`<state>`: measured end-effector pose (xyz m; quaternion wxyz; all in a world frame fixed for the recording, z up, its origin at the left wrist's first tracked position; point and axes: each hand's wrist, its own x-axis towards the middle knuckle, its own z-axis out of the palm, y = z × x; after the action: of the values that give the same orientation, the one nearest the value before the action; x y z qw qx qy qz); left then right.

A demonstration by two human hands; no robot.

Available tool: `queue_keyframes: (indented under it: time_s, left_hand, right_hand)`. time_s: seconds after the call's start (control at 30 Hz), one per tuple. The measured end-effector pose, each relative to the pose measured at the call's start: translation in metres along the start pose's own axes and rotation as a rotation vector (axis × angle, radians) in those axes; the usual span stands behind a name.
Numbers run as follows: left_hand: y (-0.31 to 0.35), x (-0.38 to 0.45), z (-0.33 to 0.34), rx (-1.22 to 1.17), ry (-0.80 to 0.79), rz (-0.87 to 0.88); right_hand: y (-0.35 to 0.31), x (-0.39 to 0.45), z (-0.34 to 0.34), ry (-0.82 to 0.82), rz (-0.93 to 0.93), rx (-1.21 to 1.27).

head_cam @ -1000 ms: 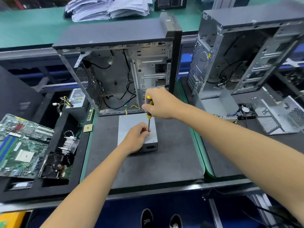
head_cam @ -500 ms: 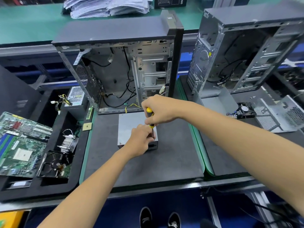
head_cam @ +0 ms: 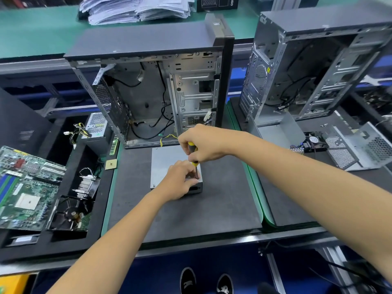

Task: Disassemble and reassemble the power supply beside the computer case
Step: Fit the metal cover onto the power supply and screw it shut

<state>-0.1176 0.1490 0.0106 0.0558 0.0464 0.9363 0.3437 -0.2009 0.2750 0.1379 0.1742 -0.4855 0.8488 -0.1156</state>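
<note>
A grey metal power supply (head_cam: 164,164) lies flat on the dark mat (head_cam: 222,204), just in front of the open computer case (head_cam: 152,81). My right hand (head_cam: 203,144) grips a yellow-and-black screwdriver (head_cam: 192,152) held upright, its tip down at the near right corner of the power supply lid. My left hand (head_cam: 179,180) sits on that same corner, fingers curled around the screwdriver shaft near the tip. The screw itself is hidden by my fingers.
A second open case (head_cam: 314,66) stands at the right with a fan (head_cam: 314,141) and metal cover parts (head_cam: 358,145) before it. A foam tray (head_cam: 31,240) at the left holds a motherboard (head_cam: 25,187), a heatsink (head_cam: 86,183), another power supply (head_cam: 96,126). Papers (head_cam: 135,7) lie at the back.
My right hand has lowered the screwdriver toward the near right corner of the power supply. My left hand has closed in around the shaft near the tip.
</note>
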Motion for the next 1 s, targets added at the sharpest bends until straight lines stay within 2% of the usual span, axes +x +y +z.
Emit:
queue_keyframes:
  time_s: [0.3,0.47,0.6,0.77,1.0]
  left_hand:
    - [-0.008,0.003,-0.005,-0.163,-0.065,-0.073]
    - [-0.006,0.006,-0.006,-0.214,-0.037,-0.054]
    - [-0.01,0.008,-0.006,-0.251,-0.074,-0.072]
    - [-0.01,0.009,-0.007,-0.29,-0.101,-0.051]
    - [-0.012,0.008,-0.009,-0.334,-0.101,-0.072]
  right_hand:
    - [-0.019,0.009,0.0,-0.086,0.055,-0.305]
    - [-0.024,0.006,-0.011,-0.213,0.062,-0.408]
    - [-0.027,0.002,-0.009,-0.134,0.001,-0.374]
    - [-0.034,0.001,-0.014,-0.17,0.105,-0.33]
    - [-0.03,0.01,-0.01,-0.188,0.134,-0.549]
